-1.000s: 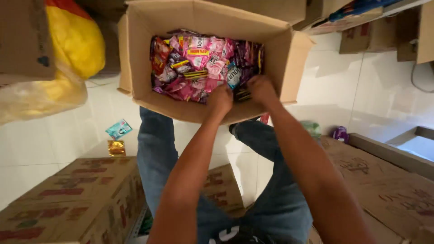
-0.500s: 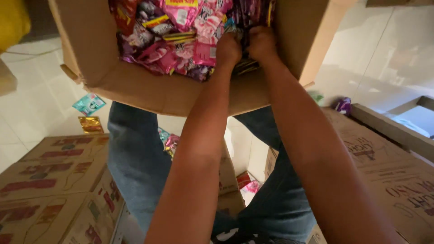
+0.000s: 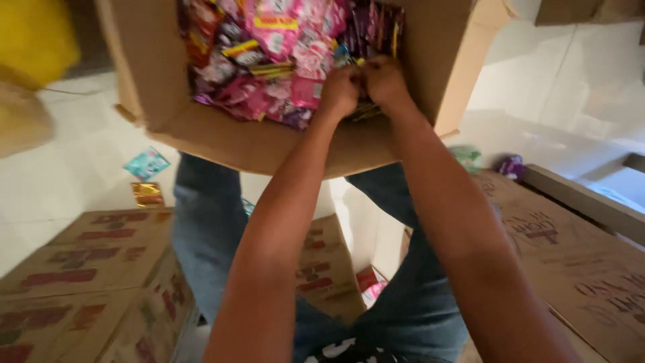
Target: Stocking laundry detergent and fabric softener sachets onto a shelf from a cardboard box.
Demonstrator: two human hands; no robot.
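Both hands are in the open cardboard box (image 3: 201, 134), which rests on the person's knees and is heaped with bright snack packets (image 3: 269, 60). The left hand (image 3: 339, 91) and right hand (image 3: 384, 81) meet knuckle to knuckle at the box's right side, fingers curled shut on a small dark packet (image 3: 366, 111) among the heap. This looks like the picking step; lifting it free would call for a steady upward pull. The packet is mostly hidden, so its long axis cannot be told.
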